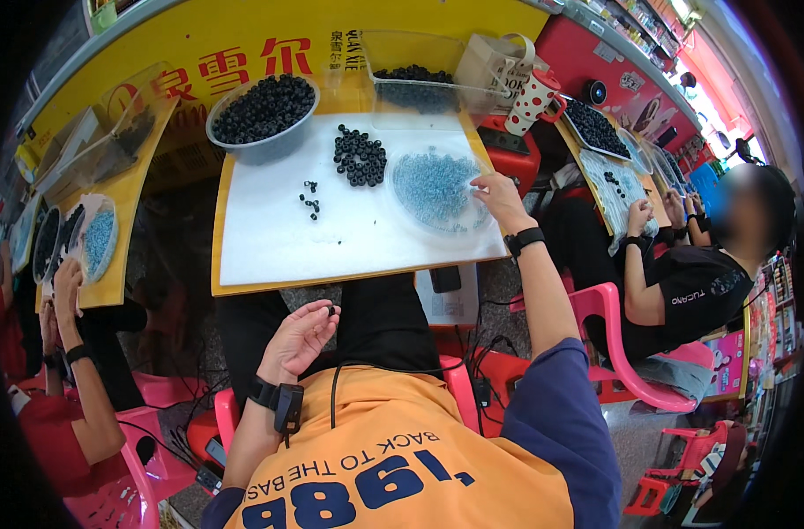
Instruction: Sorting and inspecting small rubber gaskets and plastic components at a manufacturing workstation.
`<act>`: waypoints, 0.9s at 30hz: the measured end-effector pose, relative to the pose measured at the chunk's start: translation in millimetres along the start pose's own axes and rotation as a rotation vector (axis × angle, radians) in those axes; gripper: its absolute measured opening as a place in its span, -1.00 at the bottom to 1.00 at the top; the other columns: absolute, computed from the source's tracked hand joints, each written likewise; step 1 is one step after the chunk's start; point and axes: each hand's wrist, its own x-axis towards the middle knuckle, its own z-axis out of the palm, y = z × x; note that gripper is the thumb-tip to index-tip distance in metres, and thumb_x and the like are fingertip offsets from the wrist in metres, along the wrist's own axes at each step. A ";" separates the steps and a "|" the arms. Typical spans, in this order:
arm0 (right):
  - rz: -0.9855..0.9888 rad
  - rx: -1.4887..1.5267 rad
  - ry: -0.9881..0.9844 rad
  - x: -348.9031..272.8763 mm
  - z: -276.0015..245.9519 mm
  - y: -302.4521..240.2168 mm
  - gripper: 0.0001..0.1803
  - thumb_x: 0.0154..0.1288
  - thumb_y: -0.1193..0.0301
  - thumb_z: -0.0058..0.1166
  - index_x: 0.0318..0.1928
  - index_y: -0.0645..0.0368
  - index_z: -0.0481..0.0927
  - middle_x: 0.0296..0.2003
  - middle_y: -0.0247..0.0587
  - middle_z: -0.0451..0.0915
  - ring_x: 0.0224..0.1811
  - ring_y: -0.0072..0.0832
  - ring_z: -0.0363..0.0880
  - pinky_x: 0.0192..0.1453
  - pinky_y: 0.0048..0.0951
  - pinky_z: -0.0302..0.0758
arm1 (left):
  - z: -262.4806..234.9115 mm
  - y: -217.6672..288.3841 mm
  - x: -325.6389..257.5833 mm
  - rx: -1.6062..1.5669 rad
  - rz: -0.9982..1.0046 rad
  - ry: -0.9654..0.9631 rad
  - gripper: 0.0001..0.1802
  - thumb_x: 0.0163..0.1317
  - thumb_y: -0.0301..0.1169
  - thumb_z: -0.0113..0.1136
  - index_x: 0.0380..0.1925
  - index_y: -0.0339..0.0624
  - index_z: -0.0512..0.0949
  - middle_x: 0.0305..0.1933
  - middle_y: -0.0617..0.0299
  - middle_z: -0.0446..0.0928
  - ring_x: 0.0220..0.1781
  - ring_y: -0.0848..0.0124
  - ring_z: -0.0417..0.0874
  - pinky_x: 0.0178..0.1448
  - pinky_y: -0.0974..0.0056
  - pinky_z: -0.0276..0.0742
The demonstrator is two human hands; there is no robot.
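Note:
My left hand (303, 342) is held low over my lap, short of the table's near edge. Its thumb and forefinger pinch a small black bead (331, 310). On the table, my right hand (502, 199) reaches to the right side of a shallow clear dish of pale blue beads (430, 183). Those fingertips are pressed together over the dish's rim; anything between them is too small to make out. Left of the dish lies a loose pile of black beads (361, 157). A few small black pieces (309, 201) are scattered further left on the white sheet (270, 238).
At the back stand a round tub of black beads (265, 110) and a clear box (413, 93). A polka-dot mug (532, 102) and a cream bag (490, 72) are behind right. Co-workers sit on both sides, one in a dark shirt (703, 295). Cables hang beside my chair.

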 end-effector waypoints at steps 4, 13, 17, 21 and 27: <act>-0.058 -0.105 -0.027 -1.3 2.9 0.5 -0.83 0.06 0.50 0.22 -0.29 0.26 0.65 -0.39 -0.04 0.62 -0.22 -0.22 0.61 -0.09 -0.31 0.51 | -2.4 0.6 0.4 -0.008 -0.003 0.006 -0.82 0.26 -0.59 0.14 -0.13 -0.32 0.52 -0.14 0.02 0.61 -0.15 0.36 0.68 -0.05 0.38 0.68; 0.099 0.104 0.031 -14.2 -30.3 -29.9 -0.80 0.14 0.47 0.21 -0.23 0.31 0.66 -0.46 -0.09 0.66 -0.41 -0.42 0.66 -0.25 -0.48 0.55 | -2.0 -2.8 0.2 -0.008 -0.019 0.001 -0.83 0.27 -0.58 0.13 -0.14 -0.30 0.52 -0.16 0.05 0.62 -0.15 0.37 0.68 -0.06 0.39 0.68; 0.086 0.102 0.108 -16.2 -31.9 -24.1 -0.80 0.21 0.48 0.13 -0.19 0.31 0.66 -0.44 -0.06 0.67 -0.37 -0.36 0.68 -0.23 -0.48 0.55 | -4.0 -2.5 1.6 -0.004 -0.017 -0.002 -0.83 0.26 -0.58 0.15 -0.14 -0.30 0.52 -0.15 0.06 0.62 -0.15 0.37 0.68 -0.06 0.39 0.68; 0.109 0.128 0.085 -18.7 -25.8 -15.6 -0.82 0.21 0.48 0.13 -0.20 0.30 0.66 -0.43 -0.05 0.67 -0.36 -0.32 0.69 -0.23 -0.47 0.55 | -4.6 -2.8 1.7 0.009 -0.017 0.012 -0.83 0.26 -0.58 0.15 -0.14 -0.29 0.52 -0.16 0.06 0.62 -0.15 0.38 0.68 -0.05 0.39 0.67; 0.003 0.072 0.125 -21.9 -14.1 -7.0 -0.84 0.14 0.45 0.19 -0.29 0.28 0.68 -0.42 -0.01 0.66 -0.33 -0.27 0.67 -0.20 -0.41 0.55 | -3.5 -4.0 3.1 0.011 -0.034 0.011 -0.83 0.26 -0.57 0.15 -0.14 -0.29 0.52 -0.16 0.07 0.62 -0.17 0.39 0.68 -0.07 0.40 0.68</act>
